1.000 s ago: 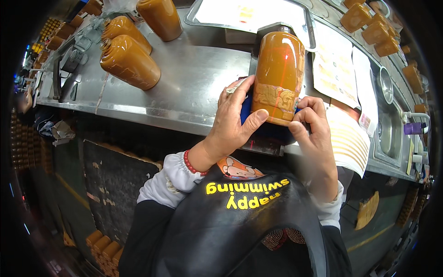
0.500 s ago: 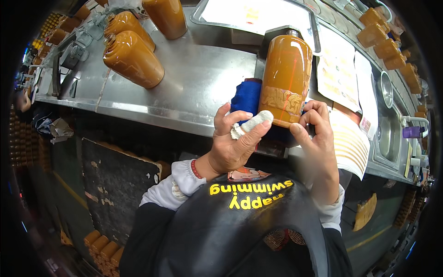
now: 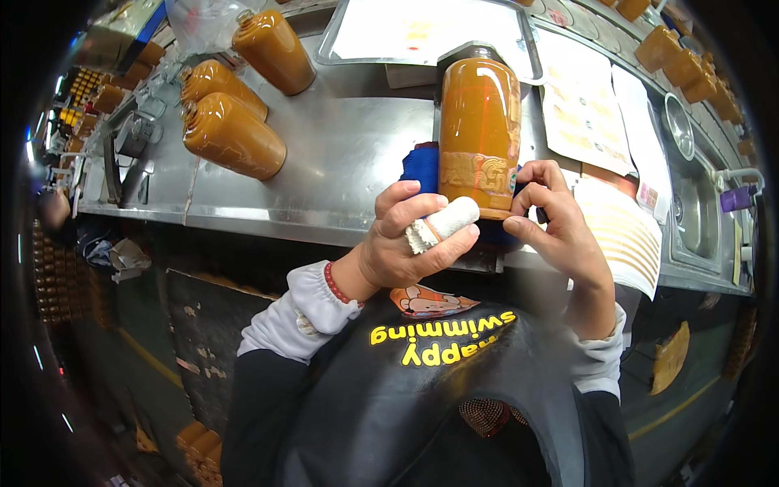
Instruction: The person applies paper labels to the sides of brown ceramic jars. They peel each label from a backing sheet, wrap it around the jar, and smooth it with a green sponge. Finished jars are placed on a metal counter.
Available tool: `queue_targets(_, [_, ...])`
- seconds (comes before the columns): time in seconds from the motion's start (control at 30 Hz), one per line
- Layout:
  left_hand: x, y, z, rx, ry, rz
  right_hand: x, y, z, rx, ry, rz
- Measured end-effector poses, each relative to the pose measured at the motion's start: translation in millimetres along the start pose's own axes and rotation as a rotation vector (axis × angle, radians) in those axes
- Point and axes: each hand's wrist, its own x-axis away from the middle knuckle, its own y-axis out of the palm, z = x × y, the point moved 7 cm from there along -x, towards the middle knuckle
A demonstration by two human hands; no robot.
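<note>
A glossy amber-brown bottle [image 3: 479, 114] lies with its base toward me on a support with blue wrapping [image 3: 420, 165]. An ornamental relief-like band [image 3: 473, 170] runs around its lower part, with a small green-and-white spot at the right edge. My left hand [image 3: 410, 231] is at the lower left of the base. Its fingers are loosely bent and apart; a white cloth cover [image 3: 451, 221] sleeves one finger, whose tip is by the base rim. My right hand [image 3: 560, 219] has curled fingers at the bottle's right side, its thumb against the base edge. Its fingertips are partly hidden.
Several amber bottles [image 3: 235, 134] rest on the metal counter [image 3: 349, 162] at left. A white-topped tray [image 3: 422, 32] stands behind. To the right are printed sheets [image 3: 584, 114], a striped paper stack [image 3: 621, 231], a metal bowl [image 3: 678, 126] and a sink [image 3: 694, 219].
The whole view has shifted slightly. The bottle has turned a little leftward, bringing the green-and-white spot into sight. My right hand remains at its side, and my left finger stays near the base.
</note>
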Motion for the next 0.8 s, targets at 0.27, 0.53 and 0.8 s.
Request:
queue_targets(0.27, [-18,9,0,-0.04,0.235,-0.069,3,-13,11,-0.009,0.004,-0.094])
queue_targets(0.53, [-10,20,-8,0.012,0.222,-0.119,8,-18,27,-0.132,0.08,-0.145])
queue_targets(0.8, [-28,16,-7,0.056,0.37,-0.222,13,-21,22,-0.103,0.065,-0.157])
